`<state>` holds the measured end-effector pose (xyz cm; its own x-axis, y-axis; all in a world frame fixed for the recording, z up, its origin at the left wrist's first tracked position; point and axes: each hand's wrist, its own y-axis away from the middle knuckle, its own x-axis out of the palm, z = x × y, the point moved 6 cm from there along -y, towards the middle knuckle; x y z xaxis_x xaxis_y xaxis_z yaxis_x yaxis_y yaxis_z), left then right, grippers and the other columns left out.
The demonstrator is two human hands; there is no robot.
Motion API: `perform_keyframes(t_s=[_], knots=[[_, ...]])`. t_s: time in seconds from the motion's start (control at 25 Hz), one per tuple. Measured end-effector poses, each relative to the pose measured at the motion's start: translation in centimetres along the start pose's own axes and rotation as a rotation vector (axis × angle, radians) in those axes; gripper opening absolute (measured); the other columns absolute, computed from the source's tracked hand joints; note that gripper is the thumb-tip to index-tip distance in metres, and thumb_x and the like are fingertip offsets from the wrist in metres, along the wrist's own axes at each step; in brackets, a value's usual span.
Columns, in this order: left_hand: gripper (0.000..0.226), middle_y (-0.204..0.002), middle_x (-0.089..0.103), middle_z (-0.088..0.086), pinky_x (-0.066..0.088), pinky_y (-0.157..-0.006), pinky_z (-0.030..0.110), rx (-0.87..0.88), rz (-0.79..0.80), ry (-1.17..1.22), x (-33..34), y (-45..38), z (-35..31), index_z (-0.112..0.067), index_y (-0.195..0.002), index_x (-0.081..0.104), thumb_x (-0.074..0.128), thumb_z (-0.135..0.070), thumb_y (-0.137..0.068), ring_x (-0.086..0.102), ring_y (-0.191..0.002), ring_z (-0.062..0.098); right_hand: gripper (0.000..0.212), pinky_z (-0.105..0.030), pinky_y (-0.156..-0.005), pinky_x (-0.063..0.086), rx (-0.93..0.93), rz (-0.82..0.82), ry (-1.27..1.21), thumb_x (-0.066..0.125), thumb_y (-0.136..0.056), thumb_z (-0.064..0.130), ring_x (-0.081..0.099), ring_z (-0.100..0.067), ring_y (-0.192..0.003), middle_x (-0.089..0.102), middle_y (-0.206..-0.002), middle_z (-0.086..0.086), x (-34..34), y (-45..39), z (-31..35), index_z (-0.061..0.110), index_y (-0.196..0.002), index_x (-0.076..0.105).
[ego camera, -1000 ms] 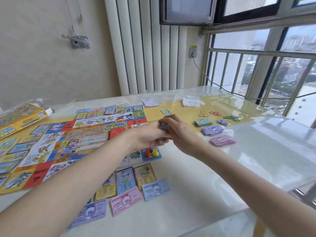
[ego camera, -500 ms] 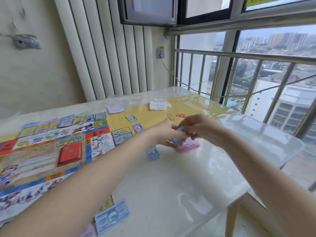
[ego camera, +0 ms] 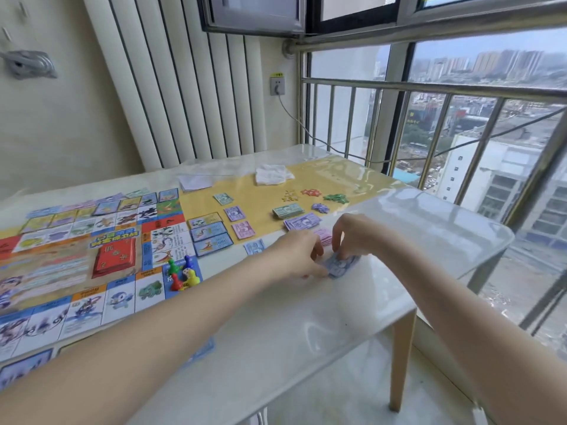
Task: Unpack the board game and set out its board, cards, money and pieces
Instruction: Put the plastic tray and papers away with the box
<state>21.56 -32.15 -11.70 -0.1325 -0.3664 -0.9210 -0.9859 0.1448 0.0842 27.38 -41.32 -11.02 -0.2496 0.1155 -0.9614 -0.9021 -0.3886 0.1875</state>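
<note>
Blue banknotes (ego camera: 341, 265) (print unreadable) pinched by fingers of left hand (ego camera: 299, 256) and right hand (ego camera: 357, 234).

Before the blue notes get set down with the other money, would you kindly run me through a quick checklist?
1. Blue notes held by both hands: ok; left hand and right hand pinch them just above the table.
2. Notes squared into a neat stack: cannot tell, fingers cover them.
3. Bare table beside the pink stack: ok, near side is free.
4. Other stacks sorted by colour: ok; green stack and purple stack lie apart.
5. Pawns clear of the hands: ok, on the board.
</note>
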Motion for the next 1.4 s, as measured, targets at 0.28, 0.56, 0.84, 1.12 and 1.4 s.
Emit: perform_keyframes(t_s=[0.28, 0.56, 0.84, 1.12, 1.4], knots=[[0.026, -0.102, 0.062, 0.005, 0.046, -0.069, 0.022, 0.032, -0.056, 0.075, -1.7, 1.0, 0.3, -0.008, -0.110, 0.063, 0.060, -0.015, -0.085, 0.057, -0.082, 0.015, 0.019, -0.030, -0.069, 0.043, -0.059, -0.207, 0.118, 0.057, -0.078, 0.002, 0.054, -0.026, -0.088, 0.055, -0.091, -0.009, -1.7, -0.4, 1.7, 0.009, -0.096, 0.060], [0.029, -0.113, 0.065, 0.006, 0.042, -0.081, 0.020, -0.094, -0.208, 0.071, -8.3, 2.8, 6.5, -0.013, -0.109, 0.066, 0.048, -0.006, -0.087, 0.060, -0.100, 0.018, 0.024, -0.028, -0.066, 0.053, -0.257, -0.142, -0.028, 0.045, -0.083, 0.000, 0.063, -0.020, -0.065, 0.067, -0.077, -0.006, -3.8, -2.7, 9.9, 0.011, -0.089, 0.065], [0.025, -0.110, 0.065, 0.002, 0.044, -0.082, 0.021, -0.281, -0.288, 0.062, -12.8, 6.6, 16.0, -0.014, -0.107, 0.066, 0.051, -0.010, -0.089, 0.059, -0.098, 0.016, 0.015, -0.010, -0.043, 0.045, -0.588, 0.131, -0.073, 0.048, -0.088, 0.009, 0.058, -0.005, -0.052, 0.066, -0.078, -0.005, -1.4, -5.5, 21.5, 0.014, -0.088, 0.062], [0.024, -0.112, 0.066, 0.004, 0.041, -0.079, 0.019, -0.452, -0.361, 0.039, -15.8, 9.7, 25.5, -0.014, -0.104, 0.067, 0.050, -0.009, -0.089, 0.059, -0.100, 0.016, 0.026, -0.032, -0.091, 0.043, -0.670, -0.127, 0.055, 0.047, -0.088, 0.006, 0.054, -0.031, -0.110, 0.061, -0.114, -0.018, -0.7, -13.2, 29.8, 0.003, -0.106, 0.066], [0.025, -0.110, 0.067, 0.004, 0.038, -0.076, 0.017, -0.518, -0.436, 0.112, -17.2, 8.9, 32.1, -0.011, -0.108, 0.065, 0.047, -0.007, -0.091, 0.058, -0.094, 0.014, 0.039, -0.042, -0.096, 0.035, -0.248, -0.270, 0.184, 0.047, -0.088, 0.006, 0.038, -0.033, -0.124, 0.042, -0.130, -0.016, -0.5, -22.5, 28.1, 0.004, -0.126, 0.038]])
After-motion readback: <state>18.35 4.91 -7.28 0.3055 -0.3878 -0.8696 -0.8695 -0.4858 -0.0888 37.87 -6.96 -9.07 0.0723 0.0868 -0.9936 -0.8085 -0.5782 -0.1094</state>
